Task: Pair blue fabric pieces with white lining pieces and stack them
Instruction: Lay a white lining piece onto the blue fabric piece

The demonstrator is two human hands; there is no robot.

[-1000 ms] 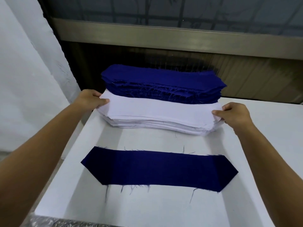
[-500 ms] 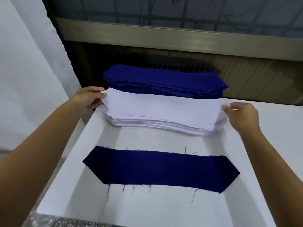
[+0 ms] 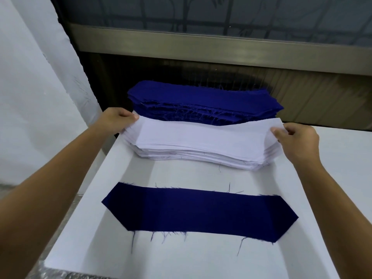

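A single blue fabric piece (image 3: 199, 213) lies flat on the white table (image 3: 181, 258), near me. Behind it sits a stack of white lining pieces (image 3: 201, 156), and behind that a stack of blue fabric pieces (image 3: 201, 99). The top white lining piece (image 3: 201, 133) is lifted off its stack and stretched between my hands. My left hand (image 3: 114, 121) pinches its left end. My right hand (image 3: 298, 141) pinches its right end.
A white wall (image 3: 30, 87) rises on the left. Beyond the table's far edge runs a dark ledge with a metal window frame (image 3: 221, 47). The table's left edge (image 3: 80, 218) drops off beside my left forearm.
Both hands have raised the top white lining piece off the white stack; its far edge now stands higher and covers part of the blue stack's front.
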